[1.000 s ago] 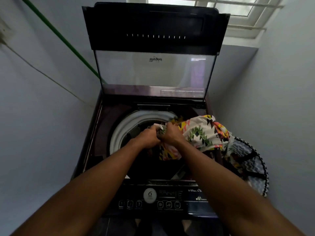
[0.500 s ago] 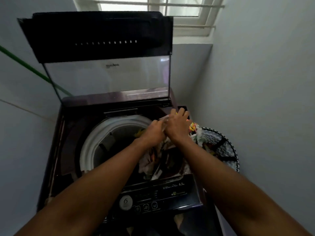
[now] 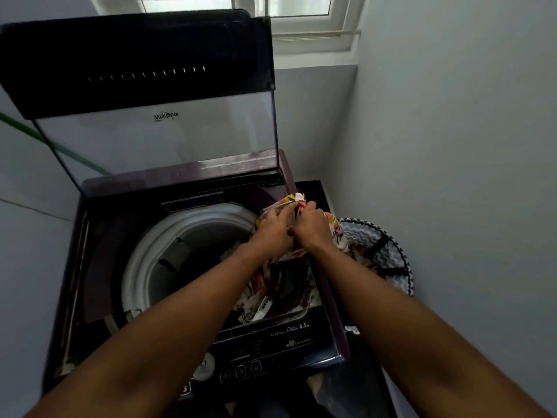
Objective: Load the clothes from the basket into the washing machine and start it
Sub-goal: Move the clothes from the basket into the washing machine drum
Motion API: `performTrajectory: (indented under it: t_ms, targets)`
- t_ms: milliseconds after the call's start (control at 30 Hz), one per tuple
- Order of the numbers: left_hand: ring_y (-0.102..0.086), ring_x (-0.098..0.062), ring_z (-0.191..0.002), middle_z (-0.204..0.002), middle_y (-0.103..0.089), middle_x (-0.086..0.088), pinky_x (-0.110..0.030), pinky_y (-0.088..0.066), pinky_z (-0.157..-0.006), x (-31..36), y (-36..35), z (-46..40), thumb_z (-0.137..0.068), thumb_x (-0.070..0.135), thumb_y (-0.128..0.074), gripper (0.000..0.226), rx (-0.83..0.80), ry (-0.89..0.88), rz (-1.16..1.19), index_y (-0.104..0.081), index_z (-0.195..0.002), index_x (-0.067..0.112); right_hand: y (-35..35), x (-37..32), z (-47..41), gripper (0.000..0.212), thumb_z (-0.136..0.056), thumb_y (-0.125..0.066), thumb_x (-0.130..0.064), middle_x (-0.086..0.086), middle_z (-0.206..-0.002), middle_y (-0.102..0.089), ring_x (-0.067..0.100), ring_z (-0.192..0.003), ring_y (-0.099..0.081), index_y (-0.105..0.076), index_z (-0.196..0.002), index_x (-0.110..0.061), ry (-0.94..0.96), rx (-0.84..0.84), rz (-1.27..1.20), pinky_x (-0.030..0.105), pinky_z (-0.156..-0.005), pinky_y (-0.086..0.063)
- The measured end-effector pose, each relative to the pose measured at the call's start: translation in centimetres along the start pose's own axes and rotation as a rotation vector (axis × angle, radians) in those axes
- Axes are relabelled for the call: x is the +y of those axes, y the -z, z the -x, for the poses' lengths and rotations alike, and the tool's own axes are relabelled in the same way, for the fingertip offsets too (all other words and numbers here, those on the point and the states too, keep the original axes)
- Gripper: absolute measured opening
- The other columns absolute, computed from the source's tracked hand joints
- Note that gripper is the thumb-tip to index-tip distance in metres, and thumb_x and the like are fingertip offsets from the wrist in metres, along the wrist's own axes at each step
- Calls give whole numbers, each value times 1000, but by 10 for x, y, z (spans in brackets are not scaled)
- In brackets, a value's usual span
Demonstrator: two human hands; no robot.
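Observation:
A dark top-loading washing machine (image 3: 99,224) stands with its glass lid (image 3: 156,134) raised. Its white-rimmed drum (image 3: 135,267) is open below my arms. My left hand (image 3: 272,229) and my right hand (image 3: 312,227) are pressed together over the machine's right rim, both gripping a patterned cloth (image 3: 297,199) in white, yellow and orange. The cloth trails down into the right side of the drum, where more of it (image 3: 259,306) lies bunched. A round basket (image 3: 388,257) with a black-and-white rim stands on the floor to the machine's right.
The control panel (image 3: 265,342) with buttons runs along the machine's front edge. Grey walls close in on the left and right. A window (image 3: 298,13) sits above the back wall. A green hose (image 3: 45,140) runs along the left wall.
Both hands moved from over the drum's middle to the machine's right rim, still gripping the patterned cloth. More of the cloth now hangs inside the drum. The view shifted right.

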State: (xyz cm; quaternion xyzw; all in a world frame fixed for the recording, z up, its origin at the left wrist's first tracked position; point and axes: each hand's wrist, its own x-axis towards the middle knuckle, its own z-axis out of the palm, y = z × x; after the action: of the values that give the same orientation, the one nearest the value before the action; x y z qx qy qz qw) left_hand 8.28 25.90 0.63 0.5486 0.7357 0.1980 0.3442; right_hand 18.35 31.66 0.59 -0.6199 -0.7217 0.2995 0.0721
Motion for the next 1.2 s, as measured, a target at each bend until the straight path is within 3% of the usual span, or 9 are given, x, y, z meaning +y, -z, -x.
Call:
performTrajectory:
  t_ms: [100, 200, 367, 467, 567, 833, 1000, 1100, 1200]
  targets:
    - [-37, -27, -139, -150, -37, -11, -42, -38, -113, -2, 3, 1, -72, 20, -76, 95, 27, -31, 55, -25, -151, 29, 0, -5, 4, 45, -91, -58, -37, 20, -119, -52, 38, -109, -53, -43, -120, -6, 52, 91, 83, 46, -82, -49]
    - [-53, -22, -121, -132, -54, -5, -44, -49, -101, -2, 7, 6, -68, 22, -76, 89, 58, -45, 147, -32, -144, 22, 3, -13, 7, 32, -92, -57, -27, 18, -114, -54, 37, -102, -58, -50, -115, -6, 132, 155, 157, 38, -75, -45]
    - [-61, -21, -105, -121, -58, -5, -38, -55, -88, -1, 21, 21, -71, 20, -77, 96, 51, -59, 229, -18, -146, 32, 6, -38, 14, 18, -87, -62, -19, 13, -96, -67, 31, -89, -64, -61, -100, -7, 232, 171, 99, 34, -67, -46]
    - [-61, -20, -99, -114, -59, -2, -37, -55, -81, -6, 34, 30, -79, 10, -69, 76, 98, -44, 212, -27, -139, 31, 4, -53, 19, 20, -81, -62, -22, 14, -89, -68, 31, -83, -65, -63, -94, -6, 236, 147, 40, 35, -66, -51]
    - [-61, -19, -93, -107, -62, -3, -28, -49, -70, -21, 53, 40, -84, 5, -60, 56, 135, -38, 179, -37, -130, 27, 0, -70, 26, 19, -78, -63, -22, 15, -84, -68, 25, -70, -58, -64, -86, -5, 239, 129, -30, 28, -59, -38]
    - [-63, -18, -82, -89, -67, 3, -33, -51, -67, -69, 87, 64, -83, 7, -58, 38, 267, 37, 188, -53, -113, 29, -30, -120, 44, 15, -75, -62, -20, 14, -77, -63, 32, -73, -60, -52, -77, -9, 252, 43, -156, 30, -59, -34]
    - [-56, -7, -74, -79, -63, 7, -12, -36, -57, -98, 90, 77, -82, 7, -62, 25, 326, 73, 147, -64, -103, 22, -58, -130, 50, 17, -76, -64, -23, 18, -83, -65, 37, -81, -63, -55, -78, -8, 283, -30, -88, 32, -60, -38]
    - [-66, -23, -88, -89, -71, -7, -30, -46, -69, -110, 88, 78, -79, 11, -64, 14, 254, 109, 21, -66, -93, 14, -73, -125, 51, 27, -79, -63, -24, 24, -98, -67, 39, -94, -63, -63, -94, -2, 271, -113, -11, 37, -70, -46]
    - [-64, -29, -94, -96, -69, -11, -39, -51, -77, -110, 86, 74, -78, 13, -64, 12, 150, 156, -75, -63, -90, 12, -76, -120, 49, 29, -78, -66, -22, 24, -95, -67, 37, -90, -64, -63, -94, 2, 240, -225, 40, 37, -67, -46]
